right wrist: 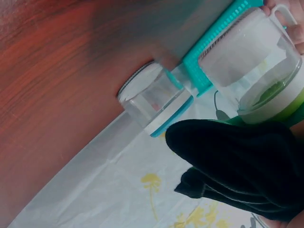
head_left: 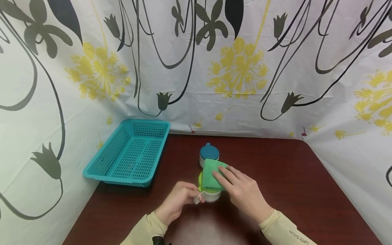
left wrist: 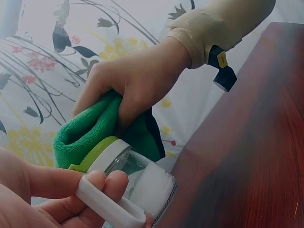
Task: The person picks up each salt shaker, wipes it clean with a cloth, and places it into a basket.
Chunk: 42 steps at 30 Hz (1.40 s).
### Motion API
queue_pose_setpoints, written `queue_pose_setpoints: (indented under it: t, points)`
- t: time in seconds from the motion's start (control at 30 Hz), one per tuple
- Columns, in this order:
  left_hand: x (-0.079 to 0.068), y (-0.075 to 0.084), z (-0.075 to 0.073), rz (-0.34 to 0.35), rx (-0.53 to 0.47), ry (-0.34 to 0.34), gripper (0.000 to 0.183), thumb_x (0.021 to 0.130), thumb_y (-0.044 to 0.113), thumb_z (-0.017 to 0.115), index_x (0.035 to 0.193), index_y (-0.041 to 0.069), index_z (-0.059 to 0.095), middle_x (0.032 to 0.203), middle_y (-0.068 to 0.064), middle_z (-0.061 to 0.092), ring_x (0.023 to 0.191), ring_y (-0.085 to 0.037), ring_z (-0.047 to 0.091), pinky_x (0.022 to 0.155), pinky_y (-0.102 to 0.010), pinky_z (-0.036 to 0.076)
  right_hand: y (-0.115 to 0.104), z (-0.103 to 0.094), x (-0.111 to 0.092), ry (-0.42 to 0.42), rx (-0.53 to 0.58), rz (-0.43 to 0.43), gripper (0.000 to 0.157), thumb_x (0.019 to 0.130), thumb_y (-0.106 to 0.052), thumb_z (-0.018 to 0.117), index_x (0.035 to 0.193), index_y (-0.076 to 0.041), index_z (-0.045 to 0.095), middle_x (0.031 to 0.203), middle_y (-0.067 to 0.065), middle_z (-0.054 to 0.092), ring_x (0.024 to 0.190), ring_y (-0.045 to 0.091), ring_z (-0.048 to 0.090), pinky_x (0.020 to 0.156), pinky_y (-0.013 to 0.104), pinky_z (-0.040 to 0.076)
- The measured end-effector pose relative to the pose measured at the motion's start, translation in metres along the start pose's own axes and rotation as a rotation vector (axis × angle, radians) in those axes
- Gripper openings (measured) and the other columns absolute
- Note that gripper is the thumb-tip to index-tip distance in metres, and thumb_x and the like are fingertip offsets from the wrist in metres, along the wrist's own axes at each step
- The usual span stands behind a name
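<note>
My left hand (head_left: 180,200) grips the white handle (left wrist: 109,204) of a clear jar (right wrist: 251,61) with a lime-green lid and white collar. Something white fills the jar's lower part. Over the lid lies a folded green cloth (head_left: 211,175), dark on its other side in the right wrist view. My right hand (head_left: 245,190) holds this cloth from above, thumb on one side and fingers on the other, pressed against the lid. Just behind stands a second clear jar (right wrist: 154,99) with a blue lid (head_left: 209,152), touched by neither hand.
A turquoise perforated basket (head_left: 124,178) sits at the table's back left. The dark red-brown table (head_left: 275,163) extends to the right of the jars. A floral-patterned sheet (head_left: 190,78) hangs close behind and along both sides.
</note>
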State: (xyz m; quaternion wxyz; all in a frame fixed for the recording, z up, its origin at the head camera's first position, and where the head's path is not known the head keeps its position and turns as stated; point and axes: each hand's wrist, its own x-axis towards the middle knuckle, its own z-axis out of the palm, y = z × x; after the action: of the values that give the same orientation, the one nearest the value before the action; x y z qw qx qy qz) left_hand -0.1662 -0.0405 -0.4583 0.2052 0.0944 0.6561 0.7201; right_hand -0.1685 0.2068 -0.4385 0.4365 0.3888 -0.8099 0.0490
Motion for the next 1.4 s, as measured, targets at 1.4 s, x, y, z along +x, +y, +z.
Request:
queue_pose_setpoints:
  t: [1.4]
  points:
    - [-0.007, 0.003, 0.001, -0.069, -0.079, -0.045, 0.019, 0.087, 0.013, 0.070, 0.089, -0.006, 0.073, 0.081, -0.011, 0.069, 0.076, -0.023, 0.066, 0.076, -0.045, 0.057, -0.001, -0.004, -0.009, -0.011, -0.060, 0.027, 0.053, 0.096, 0.003, 0.030, 0.132, -0.009, 0.067, 0.131, 0.014, 0.064, 0.107, 0.039, 0.065, 0.072, 0.051, 0.058]
